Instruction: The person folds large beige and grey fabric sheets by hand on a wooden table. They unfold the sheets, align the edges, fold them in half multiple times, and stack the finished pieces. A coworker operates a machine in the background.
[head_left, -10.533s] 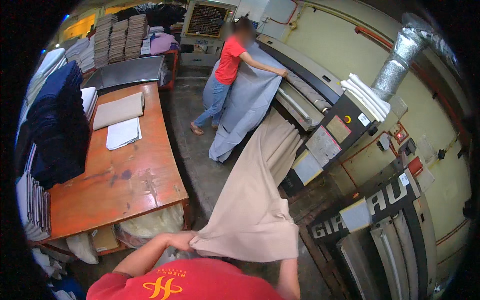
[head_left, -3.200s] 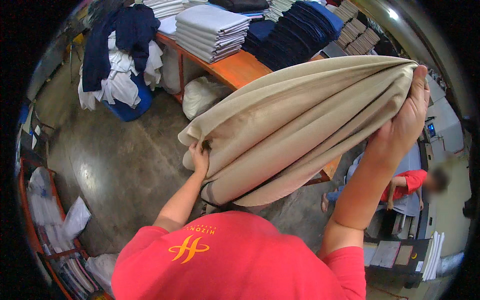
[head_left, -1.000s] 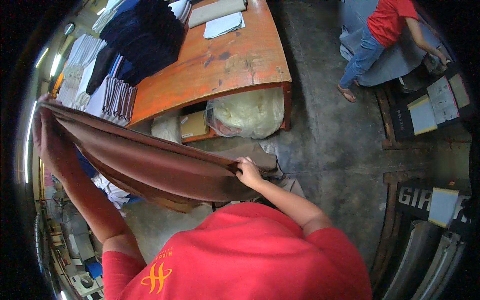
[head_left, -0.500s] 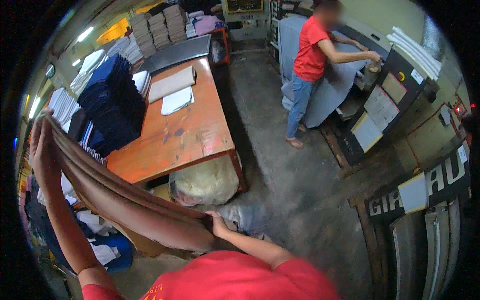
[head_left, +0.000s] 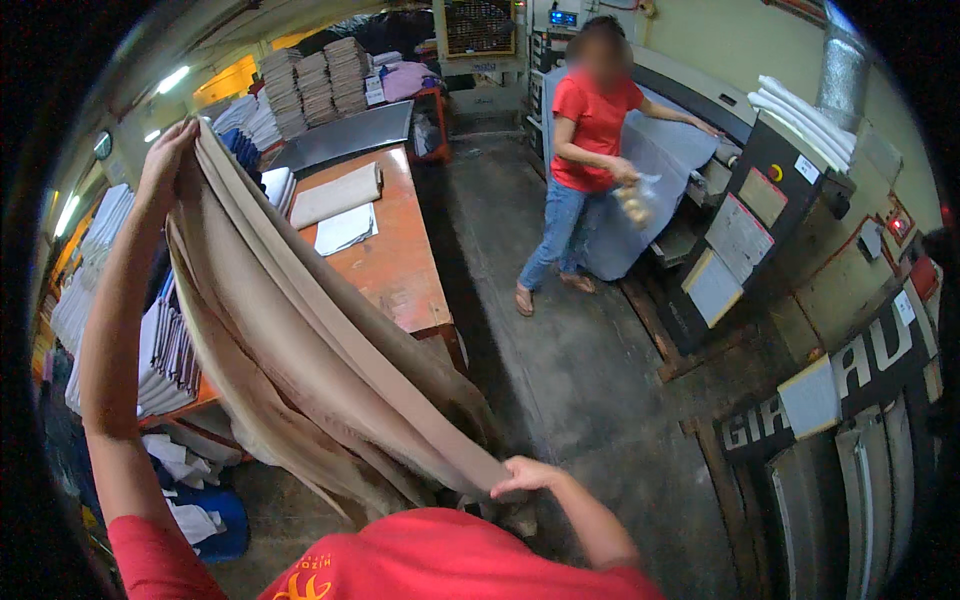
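Cloth: beige, (head_left: 320,335) stretched slantwise between two raised grips, crossing in front of the table's near end in this view.
Cloth, done: lifted and drawn out long, with two places on it taken up.
Cloth, left: judging by its loose lengthwise folds, it is not yet flat or doubled into a neat piece; the sagging lower part looks ungathered, and its lowest end is hard to make out.
Left hand: (head_left: 172,150) high at left, fingers closed round the bunched top end; the cloth falls away below them and to the right.
Right hand: (head_left: 527,478) low, near the red shirt (head_left: 430,555), thumb and fingers pinching an edge; the cloth runs up and leftward from the fingertips.
Table: (head_left: 405,285) orange, bearing a folded beige piece (head_left: 340,195) and a white one (head_left: 347,229).
Co-worker: (head_left: 590,140) well apart, beside a pale blue sheet (head_left: 640,170), holding a clear bag (head_left: 637,203).
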